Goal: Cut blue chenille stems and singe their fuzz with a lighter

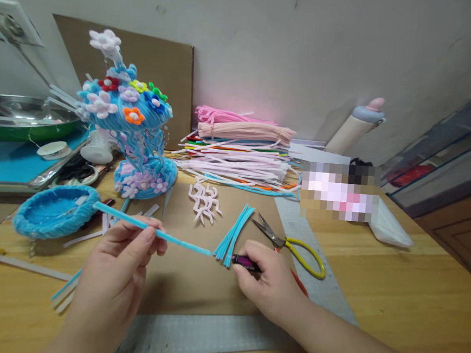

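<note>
My left hand (118, 268) pinches a light-blue pipe cleaner (189, 246) between thumb and fingers. It runs from near a blue, fuzzy round dish (55, 211) across to the right, its free end in the air. My right hand (270, 282) is closed around a small dark purple lighter (247, 263), whose tip points left. Just beyond that tip, several short blue pipe cleaners (235, 233) lie in a loose bunch on brown cardboard (186, 287). Scissors with yellow handles (305, 255) rest to their right, blades partly apart. A red handle (299, 282) shows beside my right hand.
Bent pale-lilac pieces (204, 201) lie on the cardboard. Behind them are stacked bundles of pipe cleaners (237, 157). A blue flower-covered craft (127, 105) stands at left, near a metal bowl (28, 116). A ruled grey mat (206, 334) sits under the cardboard. A bottle (356, 126) stands back right.
</note>
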A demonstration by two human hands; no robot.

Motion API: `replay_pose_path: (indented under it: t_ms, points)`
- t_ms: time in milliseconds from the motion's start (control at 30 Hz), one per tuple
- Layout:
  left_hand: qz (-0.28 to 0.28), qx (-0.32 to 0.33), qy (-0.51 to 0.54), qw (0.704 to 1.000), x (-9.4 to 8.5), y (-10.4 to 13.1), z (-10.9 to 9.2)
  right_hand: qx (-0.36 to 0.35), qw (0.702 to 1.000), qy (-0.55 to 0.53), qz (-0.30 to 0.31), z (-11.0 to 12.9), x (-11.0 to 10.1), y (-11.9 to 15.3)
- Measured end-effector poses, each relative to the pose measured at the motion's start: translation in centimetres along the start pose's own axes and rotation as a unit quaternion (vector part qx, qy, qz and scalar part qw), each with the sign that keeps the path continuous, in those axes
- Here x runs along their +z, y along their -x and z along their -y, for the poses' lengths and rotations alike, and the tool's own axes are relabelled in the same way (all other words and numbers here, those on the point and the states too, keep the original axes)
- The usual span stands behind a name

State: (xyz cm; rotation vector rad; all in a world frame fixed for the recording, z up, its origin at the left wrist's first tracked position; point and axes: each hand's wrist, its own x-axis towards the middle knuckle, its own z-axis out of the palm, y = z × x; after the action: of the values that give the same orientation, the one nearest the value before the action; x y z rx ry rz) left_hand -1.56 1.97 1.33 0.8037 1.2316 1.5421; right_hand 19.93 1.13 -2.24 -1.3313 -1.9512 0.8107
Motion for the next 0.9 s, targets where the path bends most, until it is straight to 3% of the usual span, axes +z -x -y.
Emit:
replay_pose_path:
  t_ms: [533,900]
  points:
    - [-0.023,0.001,0.029,0.999,0.19,0.07,-0.75,0.006,1.0,0.004,0.013,0.19,-0.11,0.14]
    - [-0.023,0.025,0.025,0.999,-0.3,-0.49,-0.19,0.007,1.0,-0.012,0.01,0.06,0.02,0.23]
